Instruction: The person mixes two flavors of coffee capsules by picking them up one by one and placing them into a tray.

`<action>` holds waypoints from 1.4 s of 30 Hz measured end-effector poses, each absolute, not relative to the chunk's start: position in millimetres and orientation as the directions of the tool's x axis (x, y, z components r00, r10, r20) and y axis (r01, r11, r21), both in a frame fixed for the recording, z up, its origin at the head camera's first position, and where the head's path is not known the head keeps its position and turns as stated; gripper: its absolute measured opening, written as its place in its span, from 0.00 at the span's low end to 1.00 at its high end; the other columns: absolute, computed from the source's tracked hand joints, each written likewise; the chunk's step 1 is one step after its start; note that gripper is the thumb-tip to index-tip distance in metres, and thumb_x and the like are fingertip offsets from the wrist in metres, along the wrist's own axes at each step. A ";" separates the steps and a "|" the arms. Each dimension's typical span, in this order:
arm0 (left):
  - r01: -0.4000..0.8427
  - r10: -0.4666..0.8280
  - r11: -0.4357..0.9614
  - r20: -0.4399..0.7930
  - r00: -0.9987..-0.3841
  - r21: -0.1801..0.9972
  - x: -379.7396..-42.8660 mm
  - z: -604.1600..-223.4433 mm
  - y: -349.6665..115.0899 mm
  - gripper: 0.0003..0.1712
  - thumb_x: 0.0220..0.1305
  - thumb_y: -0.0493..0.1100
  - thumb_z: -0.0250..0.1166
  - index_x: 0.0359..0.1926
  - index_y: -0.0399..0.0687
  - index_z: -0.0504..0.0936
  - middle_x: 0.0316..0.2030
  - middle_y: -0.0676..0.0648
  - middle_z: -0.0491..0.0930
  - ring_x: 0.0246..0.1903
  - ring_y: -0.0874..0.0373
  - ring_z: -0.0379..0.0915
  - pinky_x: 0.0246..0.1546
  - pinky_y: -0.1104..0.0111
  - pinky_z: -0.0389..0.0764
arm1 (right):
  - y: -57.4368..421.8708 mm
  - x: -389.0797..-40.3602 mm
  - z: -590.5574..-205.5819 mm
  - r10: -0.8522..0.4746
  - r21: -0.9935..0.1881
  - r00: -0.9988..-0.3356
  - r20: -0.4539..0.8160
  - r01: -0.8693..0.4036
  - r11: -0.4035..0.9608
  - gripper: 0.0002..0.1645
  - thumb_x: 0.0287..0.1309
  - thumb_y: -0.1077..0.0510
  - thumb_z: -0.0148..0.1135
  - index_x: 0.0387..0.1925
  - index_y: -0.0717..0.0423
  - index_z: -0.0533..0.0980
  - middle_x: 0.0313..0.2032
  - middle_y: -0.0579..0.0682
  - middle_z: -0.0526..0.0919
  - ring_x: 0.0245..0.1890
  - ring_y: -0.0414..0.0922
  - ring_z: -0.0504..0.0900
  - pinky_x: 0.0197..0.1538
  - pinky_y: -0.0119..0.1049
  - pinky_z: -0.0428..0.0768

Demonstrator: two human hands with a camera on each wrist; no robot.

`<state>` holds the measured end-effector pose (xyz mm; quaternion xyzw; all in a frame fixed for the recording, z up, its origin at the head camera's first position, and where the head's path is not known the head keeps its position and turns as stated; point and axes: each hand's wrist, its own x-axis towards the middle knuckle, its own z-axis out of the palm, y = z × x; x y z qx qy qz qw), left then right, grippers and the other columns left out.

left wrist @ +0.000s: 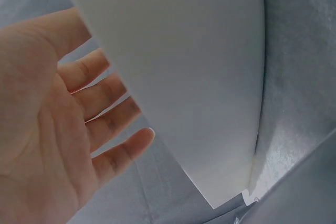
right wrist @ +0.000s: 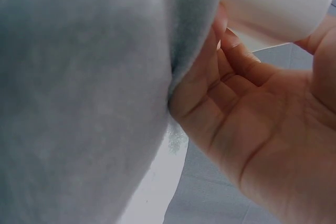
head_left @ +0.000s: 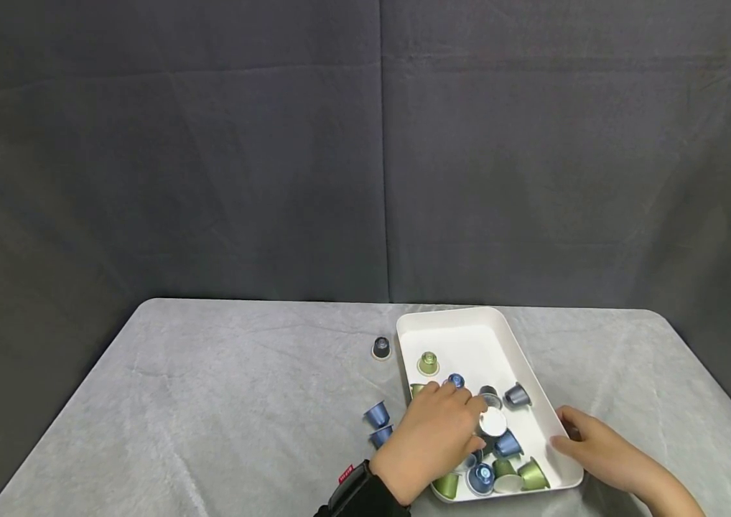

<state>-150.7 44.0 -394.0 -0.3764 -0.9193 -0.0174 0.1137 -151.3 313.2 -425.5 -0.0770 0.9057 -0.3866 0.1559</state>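
Observation:
A white tray [head_left: 462, 330] holds several coffee capsules in green, blue and grey, mostly toward its near half. My left hand [head_left: 433, 434] reaches over the tray's left side among them, its fingertips close to a blue capsule [head_left: 456, 380]. The left wrist view shows loosely extended fingers [left wrist: 107, 98] passing behind the white tray wall [left wrist: 178, 77], which hides some fingertips. At the tray's near right side, my right hand [head_left: 604, 449] grips the edge, thumb at the rim. From the right wrist, curled fingers [right wrist: 241, 59] touch the white tray wall [right wrist: 283, 3].
Left of the tray, a black capsule [head_left: 381, 348] stands on the grey cloth-covered table [head_left: 210, 402]. Two blue capsules lie nearer the left hand, one of them a tilted blue capsule [head_left: 377, 414]. A dark curtain [head_left: 275, 179] hangs behind the table.

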 end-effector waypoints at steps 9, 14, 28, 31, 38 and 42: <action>0.690 0.685 0.720 0.225 -0.693 -0.069 -152.4 -393.6 43.2 0.22 0.60 0.61 0.68 0.51 0.57 0.82 0.41 0.58 0.82 0.41 0.64 0.74 0.39 0.73 0.70 | 313.9 -152.2 -424.2 -0.285 -0.731 -0.936 -0.205 -0.047 0.681 0.16 0.64 0.65 0.58 0.49 0.75 0.72 0.44 0.59 0.82 0.43 0.51 0.80 0.39 0.35 0.80; 0.684 0.675 0.728 0.233 -0.700 -0.052 -152.9 -388.2 40.5 0.22 0.60 0.61 0.69 0.50 0.57 0.83 0.41 0.58 0.82 0.42 0.64 0.76 0.41 0.72 0.72 | 314.7 -152.2 -424.0 -0.304 -0.733 -0.935 -0.182 -0.077 0.676 0.16 0.64 0.65 0.58 0.49 0.74 0.72 0.43 0.58 0.82 0.43 0.50 0.80 0.38 0.34 0.79; 0.625 0.595 0.780 0.260 -0.760 0.043 -151.9 -368.5 21.1 0.21 0.59 0.56 0.71 0.48 0.50 0.83 0.41 0.52 0.80 0.41 0.59 0.77 0.41 0.68 0.75 | 313.4 -151.5 -421.4 -0.285 -0.729 -0.935 -0.210 -0.044 0.683 0.15 0.65 0.65 0.58 0.49 0.74 0.72 0.43 0.57 0.82 0.43 0.50 0.80 0.39 0.35 0.79; 0.591 0.564 0.804 0.229 -0.793 0.070 -149.1 -363.1 16.1 0.23 0.59 0.56 0.71 0.50 0.48 0.83 0.45 0.50 0.80 0.43 0.57 0.76 0.42 0.67 0.76 | 313.2 -151.6 -421.4 -0.285 -0.732 -0.935 -0.213 -0.041 0.681 0.16 0.65 0.65 0.57 0.49 0.74 0.71 0.44 0.58 0.82 0.43 0.50 0.80 0.39 0.35 0.79; 0.518 0.495 0.847 0.180 -0.850 0.116 -151.4 -354.8 3.3 0.28 0.58 0.57 0.71 0.55 0.48 0.82 0.45 0.50 0.81 0.44 0.55 0.78 0.45 0.65 0.76 | 312.0 -151.8 -422.7 -0.264 -0.724 -0.938 -0.226 -0.020 0.690 0.17 0.64 0.66 0.57 0.50 0.75 0.71 0.44 0.58 0.82 0.43 0.50 0.81 0.39 0.37 0.80; 0.476 0.460 0.859 0.126 -0.879 0.186 -153.6 -351.4 -6.8 0.27 0.59 0.54 0.71 0.56 0.47 0.81 0.45 0.48 0.82 0.47 0.52 0.79 0.48 0.61 0.77 | 312.0 -151.2 -423.9 -0.262 -0.727 -0.938 -0.226 -0.017 0.687 0.16 0.64 0.66 0.57 0.49 0.75 0.71 0.43 0.58 0.82 0.43 0.50 0.81 0.39 0.37 0.80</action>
